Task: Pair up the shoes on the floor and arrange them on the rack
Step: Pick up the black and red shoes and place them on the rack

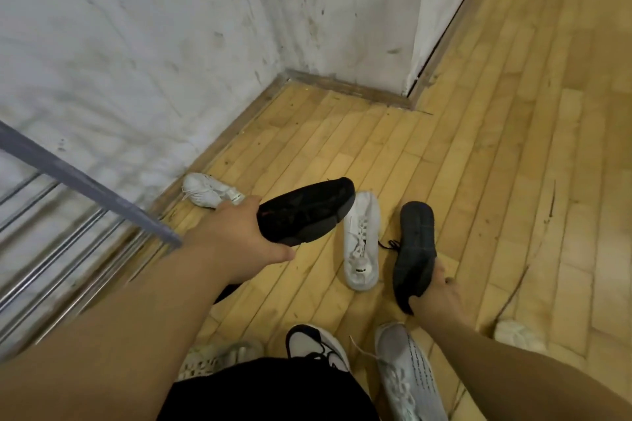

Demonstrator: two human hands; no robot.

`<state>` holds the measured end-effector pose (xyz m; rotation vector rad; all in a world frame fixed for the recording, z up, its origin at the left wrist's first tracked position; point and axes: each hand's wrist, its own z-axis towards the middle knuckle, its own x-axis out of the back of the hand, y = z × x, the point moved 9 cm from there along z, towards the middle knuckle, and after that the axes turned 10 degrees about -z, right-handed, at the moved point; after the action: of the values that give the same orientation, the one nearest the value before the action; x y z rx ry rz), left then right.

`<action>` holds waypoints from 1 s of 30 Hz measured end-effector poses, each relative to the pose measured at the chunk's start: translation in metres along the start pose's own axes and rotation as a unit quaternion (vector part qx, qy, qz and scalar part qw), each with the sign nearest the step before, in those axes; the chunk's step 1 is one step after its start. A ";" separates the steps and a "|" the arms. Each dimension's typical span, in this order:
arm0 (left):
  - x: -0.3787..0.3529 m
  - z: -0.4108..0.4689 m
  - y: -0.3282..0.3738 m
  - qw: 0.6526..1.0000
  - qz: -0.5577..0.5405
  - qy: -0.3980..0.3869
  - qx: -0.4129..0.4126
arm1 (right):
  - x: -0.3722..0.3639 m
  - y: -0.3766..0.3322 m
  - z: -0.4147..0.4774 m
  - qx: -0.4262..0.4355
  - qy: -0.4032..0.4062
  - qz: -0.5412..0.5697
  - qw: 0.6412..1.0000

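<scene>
My left hand (236,232) grips a black shoe (307,210) by its heel, held above the floor with the toe pointing right and away. My right hand (439,294) holds a second black shoe (413,249) by its heel, sole turned up, laces dangling to the left. Between them a white sneaker (361,239) lies on the wooden floor. Another white sneaker (208,190) lies by the wall. The metal shoe rack (78,181) with its blue-grey top bar and chrome rods stands at the left, blurred.
Close to my body lie a white-and-black sneaker (316,345), a light grey running shoe (407,372), a perforated pale clog (219,357) and part of a white shoe (516,335) at the right. A scuffed white wall and corner baseboard (345,85) border the floor.
</scene>
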<state>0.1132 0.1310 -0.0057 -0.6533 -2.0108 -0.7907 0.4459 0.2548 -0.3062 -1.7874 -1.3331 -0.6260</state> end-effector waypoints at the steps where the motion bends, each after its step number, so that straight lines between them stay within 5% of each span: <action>1: 0.001 0.001 0.000 1.000 -0.004 0.000 0.005 | 0.000 -0.002 0.001 -0.001 -0.006 0.009 1.000; 9: 0.004 0.004 0.008 0.999 -0.052 0.007 -0.008 | -0.019 -0.020 0.007 -0.036 -0.052 -0.064 0.996; 14: 0.003 0.003 0.000 0.998 -0.056 0.010 -0.013 | -0.020 -0.031 0.008 -0.036 0.010 -0.089 0.995; 18: 0.002 0.006 -0.008 0.999 -0.053 0.007 -0.010 | -0.009 -0.040 0.003 0.013 0.037 0.054 0.998; 22: 0.004 0.009 -0.002 0.998 -0.062 0.010 -0.016 | 0.016 -0.024 -0.013 0.014 0.080 0.328 0.941; 26: -0.001 0.011 0.006 0.998 -0.056 0.008 -0.019 | 0.008 0.033 -0.013 -0.098 0.119 0.336 0.929; 30: -0.004 0.011 0.010 0.999 -0.032 -0.007 -0.017 | 0.014 0.044 -0.023 -0.121 0.127 0.274 0.946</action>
<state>0.1165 0.1451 -0.0111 -0.6184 -2.0442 -0.8614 0.4938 0.2380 -0.2957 -2.0717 -0.5599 -0.6938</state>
